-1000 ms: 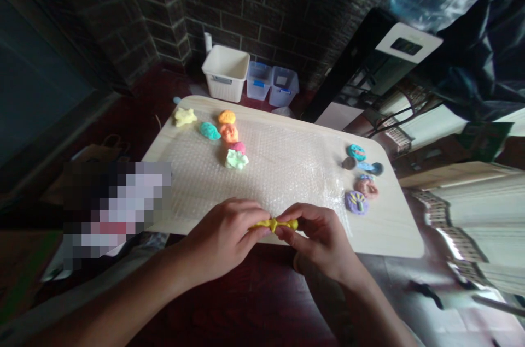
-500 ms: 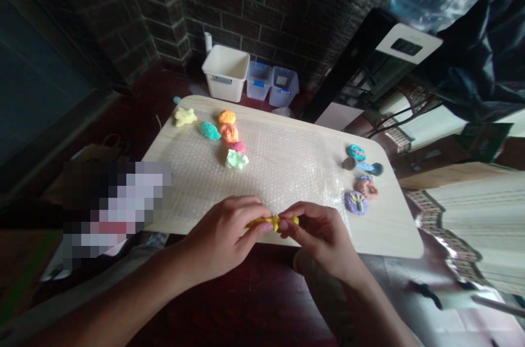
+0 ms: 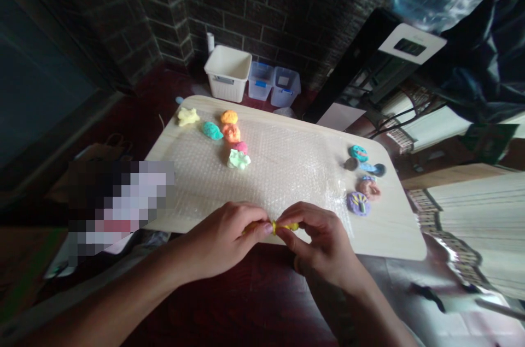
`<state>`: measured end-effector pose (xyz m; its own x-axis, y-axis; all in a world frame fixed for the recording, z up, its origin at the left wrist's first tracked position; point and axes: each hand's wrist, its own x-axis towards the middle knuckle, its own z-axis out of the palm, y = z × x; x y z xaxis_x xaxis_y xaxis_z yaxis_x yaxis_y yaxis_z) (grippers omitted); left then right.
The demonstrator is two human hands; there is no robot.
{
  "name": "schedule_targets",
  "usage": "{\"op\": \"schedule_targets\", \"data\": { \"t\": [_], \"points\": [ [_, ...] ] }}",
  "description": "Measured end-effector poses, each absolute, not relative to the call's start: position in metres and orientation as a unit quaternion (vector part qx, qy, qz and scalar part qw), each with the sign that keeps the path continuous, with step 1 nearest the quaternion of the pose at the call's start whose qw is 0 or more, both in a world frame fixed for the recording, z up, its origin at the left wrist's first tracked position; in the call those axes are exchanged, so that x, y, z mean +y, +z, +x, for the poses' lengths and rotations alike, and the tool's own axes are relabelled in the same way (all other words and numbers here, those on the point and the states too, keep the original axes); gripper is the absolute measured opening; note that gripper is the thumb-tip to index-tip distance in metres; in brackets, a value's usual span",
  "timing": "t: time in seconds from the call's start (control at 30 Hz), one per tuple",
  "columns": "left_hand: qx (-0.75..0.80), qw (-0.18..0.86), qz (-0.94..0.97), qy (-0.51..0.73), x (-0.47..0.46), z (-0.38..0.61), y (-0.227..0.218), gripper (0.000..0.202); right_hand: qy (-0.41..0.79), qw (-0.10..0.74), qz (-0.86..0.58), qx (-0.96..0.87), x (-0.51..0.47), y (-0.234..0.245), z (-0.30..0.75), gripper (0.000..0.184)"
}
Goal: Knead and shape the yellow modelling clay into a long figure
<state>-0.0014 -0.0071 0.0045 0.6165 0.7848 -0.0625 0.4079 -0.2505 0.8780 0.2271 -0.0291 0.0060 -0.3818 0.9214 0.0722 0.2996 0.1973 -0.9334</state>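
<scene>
Two hands on one small piece, and neither is the nearer: left hand (image 3: 229, 235) and right hand (image 3: 322, 237) both have hold of a slim, bright-yellow, lumpy rod of what looks like soft modelling clay (image 3: 274, 228). It's up at the near edge of the pale wooden table with rounded corners (image 3: 394, 232), and whether it touches the top, I can't tell. Left thumb and forefinger pinching, right thumb and forefinger pinching, tips close together around its middle! Now look at that long axis, running left to right, straight across from one hand to the other, its ends lying back in the curl of each. That's the line that counts, I'd judge: a twist or a pull would work along it, with the narrow middle taking the strain. Beyond, to the far side, the clear bubble-wrap sheet (image 3: 283, 172); off to the right, well apart, the round purple clay disc with yellow stripes (image 3: 358, 203); far left of the grip, the pale-green, crinkled clay shape (image 3: 238, 159)
</scene>
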Motion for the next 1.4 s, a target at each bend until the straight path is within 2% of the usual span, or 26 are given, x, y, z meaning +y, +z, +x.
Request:
{"op": "schedule_targets", "data": {
  "t": [0.23,0.53,0.8,1.07,1.4],
  "points": [
    [0.387,0.445,0.774,0.23,-0.009,0.001,0.002,0.024,0.496,0.326,-0.48,-0.645,-0.031,0.002,0.228,0.01],
    [0.392,0.461,0.754,0.254,-0.007,0.001,0.001,0.023,0.513,0.376,-0.471,-0.611,-0.029,0.001,0.226,0.01],
    [0.383,0.37,0.801,0.274,-0.011,0.003,-0.001,0.022,0.533,0.384,-0.474,-0.586,-0.033,-0.001,0.224,0.01],
    [0.418,0.5,0.676,0.342,-0.008,0.002,-0.001,0.008,0.513,0.411,-0.464,-0.594,-0.031,-0.007,0.227,0.01],
    [0.409,0.49,0.687,0.347,-0.01,0.002,0.002,0.008,0.527,0.412,-0.466,-0.579,-0.034,-0.008,0.223,0.006]
  ]
}}
